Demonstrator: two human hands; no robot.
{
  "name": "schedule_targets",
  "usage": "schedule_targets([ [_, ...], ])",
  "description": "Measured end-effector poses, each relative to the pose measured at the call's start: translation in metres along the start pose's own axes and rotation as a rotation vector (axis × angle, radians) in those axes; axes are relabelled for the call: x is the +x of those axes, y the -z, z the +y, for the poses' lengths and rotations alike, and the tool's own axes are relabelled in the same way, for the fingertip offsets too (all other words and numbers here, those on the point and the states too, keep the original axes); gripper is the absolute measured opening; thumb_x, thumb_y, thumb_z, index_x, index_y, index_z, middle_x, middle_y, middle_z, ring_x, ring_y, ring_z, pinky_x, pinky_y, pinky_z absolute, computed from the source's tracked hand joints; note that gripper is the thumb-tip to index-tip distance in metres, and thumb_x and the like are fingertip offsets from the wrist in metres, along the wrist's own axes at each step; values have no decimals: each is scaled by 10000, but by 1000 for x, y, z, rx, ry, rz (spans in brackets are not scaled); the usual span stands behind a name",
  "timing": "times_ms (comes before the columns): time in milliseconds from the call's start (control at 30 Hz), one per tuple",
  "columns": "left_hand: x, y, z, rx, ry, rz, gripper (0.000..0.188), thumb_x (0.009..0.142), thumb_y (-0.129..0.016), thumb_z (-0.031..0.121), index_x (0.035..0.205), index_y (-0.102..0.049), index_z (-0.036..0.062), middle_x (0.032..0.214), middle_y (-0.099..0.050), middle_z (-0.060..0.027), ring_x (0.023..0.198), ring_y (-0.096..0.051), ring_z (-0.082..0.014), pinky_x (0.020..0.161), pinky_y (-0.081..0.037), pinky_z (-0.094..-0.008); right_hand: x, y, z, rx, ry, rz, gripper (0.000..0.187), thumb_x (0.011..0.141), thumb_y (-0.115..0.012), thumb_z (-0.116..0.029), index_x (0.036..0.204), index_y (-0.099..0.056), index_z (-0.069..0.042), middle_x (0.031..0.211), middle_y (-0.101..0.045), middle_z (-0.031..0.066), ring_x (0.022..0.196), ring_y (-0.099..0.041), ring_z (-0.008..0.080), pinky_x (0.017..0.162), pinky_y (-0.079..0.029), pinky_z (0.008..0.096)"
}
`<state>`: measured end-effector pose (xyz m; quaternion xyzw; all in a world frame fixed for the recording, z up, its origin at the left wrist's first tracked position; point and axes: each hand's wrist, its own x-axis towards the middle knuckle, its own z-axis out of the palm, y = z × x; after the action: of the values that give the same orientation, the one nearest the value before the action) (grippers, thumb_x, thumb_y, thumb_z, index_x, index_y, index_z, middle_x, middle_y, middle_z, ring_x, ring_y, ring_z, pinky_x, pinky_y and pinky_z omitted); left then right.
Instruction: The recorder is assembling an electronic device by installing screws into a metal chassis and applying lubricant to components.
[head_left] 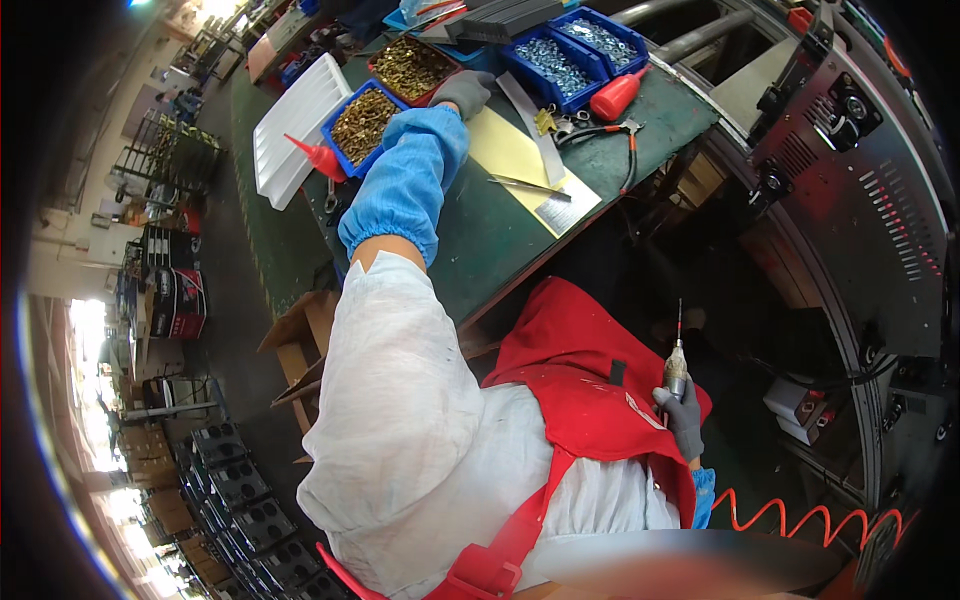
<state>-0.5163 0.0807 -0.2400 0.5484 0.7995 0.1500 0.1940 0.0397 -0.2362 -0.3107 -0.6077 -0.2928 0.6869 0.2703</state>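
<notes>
My left hand (465, 93), in a grey glove, reaches over the bench to the right edge of a red bin (405, 99) of brass-coloured screws. Its fingers look curled in; what they hold, if anything, is hidden. Close to that forearm stands a blue bin (349, 168) with more brass-coloured fasteners. Low at my right side, my right hand (684, 420), also gloved, is closed around a powered screwdriver (676, 368). The tool's long thin bit points up, away from my body.
On the green bench (480, 240) lie yellow paper (500, 150), pliers (632, 150), tweezers (530, 186) and red bottles (620, 95). Blue bins (548, 65) hold silver fasteners. A white tray (295, 130) stands left. A dark metal machine (860, 190) and coiled red hose (800, 525) are at right.
</notes>
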Motion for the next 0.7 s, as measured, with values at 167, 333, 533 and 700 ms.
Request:
schedule_targets([
  [167,9,-4,7,223,-17,119,433,847,-614,127,1279,-646,134,869,-708,-130,629,-661,-235,592,-538,-346,6,5,5,-17,-12,3,868,759,-765,-207,1492,-326,-54,963,-564,75,736,-568,145,658,-502,282],
  [333,8,-3,-24,67,54,14,336,836,-622,116,1167,-676,87,939,-647,-116,809,-593,-259,710,-467,-368,8,4,4,-4,9,-26,853,763,-764,-205,1488,-338,-61,972,-561,75,734,-562,141,654,-501,280],
  [533,-17,6,-3,-180,153,-55,302,823,-638,125,1118,-674,70,852,-641,-99,753,-586,-240,663,-453,-365,9,1,1,-9,-5,-39,836,771,-765,-184,1482,-343,-67,977,-563,73,740,-564,140,656,-501,277],
  [700,-10,4,-18,85,-5,16,318,826,-618,247,1103,-704,116,1045,-713,-151,1004,-669,-345,890,-514,-429,14,-1,2,5,3,-48,816,771,-765,-173,1472,-359,-80,978,-564,65,741,-562,137,660,-499,278],
])
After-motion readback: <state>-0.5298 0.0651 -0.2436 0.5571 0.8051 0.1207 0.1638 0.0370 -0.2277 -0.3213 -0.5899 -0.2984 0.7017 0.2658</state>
